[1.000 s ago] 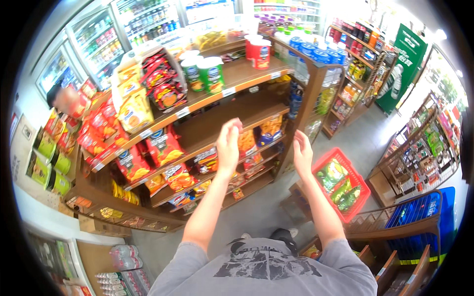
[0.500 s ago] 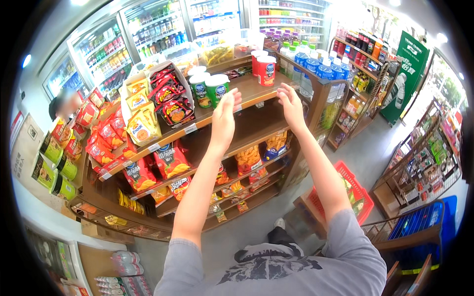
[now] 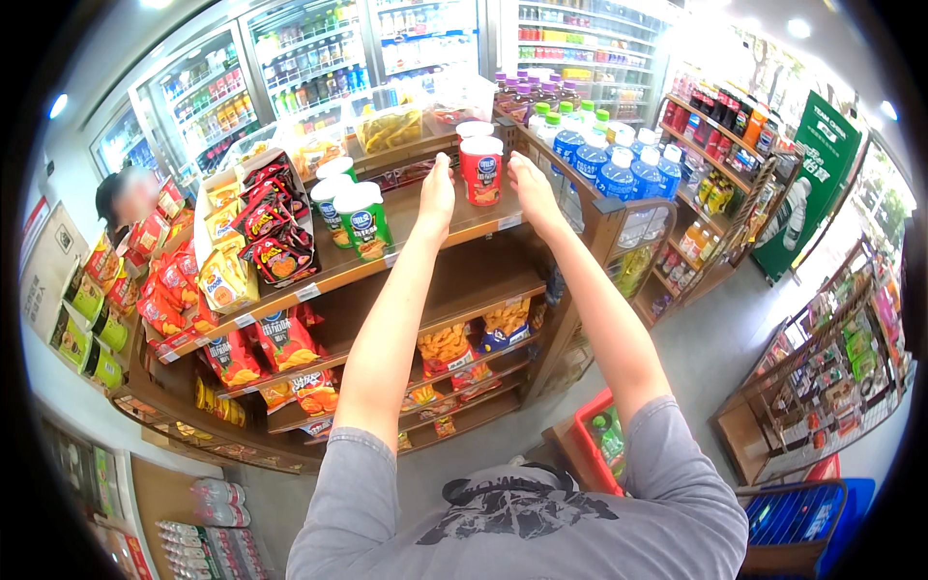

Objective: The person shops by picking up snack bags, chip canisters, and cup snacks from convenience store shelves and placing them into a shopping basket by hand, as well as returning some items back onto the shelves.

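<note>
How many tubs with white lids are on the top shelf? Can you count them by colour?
Red tubs: 2, one mostly hidden behind the other
Green tubs: 3, the back one mostly hidden
Total: 5 tubs

Glass-door fridges [image 3: 306,58] (brightly lit), a tall green banner [image 3: 817,179], blue-labelled bottles [image 3: 615,178]

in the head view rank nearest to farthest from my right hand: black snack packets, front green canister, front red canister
From the right hand:
1. Front red canister, just to its left.
2. Front green canister, past the left hand.
3. Black snack packets, boxed, farthest left of these.
</note>
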{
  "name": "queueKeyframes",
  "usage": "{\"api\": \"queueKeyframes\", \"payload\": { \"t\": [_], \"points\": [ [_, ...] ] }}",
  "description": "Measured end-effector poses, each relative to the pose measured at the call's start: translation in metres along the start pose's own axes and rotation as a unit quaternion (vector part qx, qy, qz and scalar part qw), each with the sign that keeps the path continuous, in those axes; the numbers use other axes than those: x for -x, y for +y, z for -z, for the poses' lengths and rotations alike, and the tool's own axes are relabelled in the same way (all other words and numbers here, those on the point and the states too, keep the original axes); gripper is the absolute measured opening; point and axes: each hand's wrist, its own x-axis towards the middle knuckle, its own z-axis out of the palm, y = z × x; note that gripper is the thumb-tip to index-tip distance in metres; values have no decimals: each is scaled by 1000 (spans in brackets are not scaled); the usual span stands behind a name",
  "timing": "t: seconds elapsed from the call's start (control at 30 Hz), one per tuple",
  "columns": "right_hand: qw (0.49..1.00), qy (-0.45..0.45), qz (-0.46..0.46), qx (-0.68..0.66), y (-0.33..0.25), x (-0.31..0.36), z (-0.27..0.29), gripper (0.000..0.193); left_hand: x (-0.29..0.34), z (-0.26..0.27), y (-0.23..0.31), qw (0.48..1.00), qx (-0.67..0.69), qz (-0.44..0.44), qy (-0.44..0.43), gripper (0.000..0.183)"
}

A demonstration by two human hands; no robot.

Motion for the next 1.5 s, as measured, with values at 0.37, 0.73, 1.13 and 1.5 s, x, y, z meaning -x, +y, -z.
{"api": "queueKeyframes", "payload": {
  "t": [0.37,0.73,1.13,1.5],
  "points": [
    [997,-31,-20,69,-7,-11,-13,58,-6,-11,-8,998,-26,49,-37,70],
    [985,27,37,169,2,13,0,63,9,-16,-4,987,-118,-90,58,50],
    [987,150,33,38,-18,159,-23,43,122,6,6,993,-7,-117,-21,40],
    [951,281,-119,52,11,386,-8,36,261,-2,-141,964,-2,132,-230,48]
  ]
}}
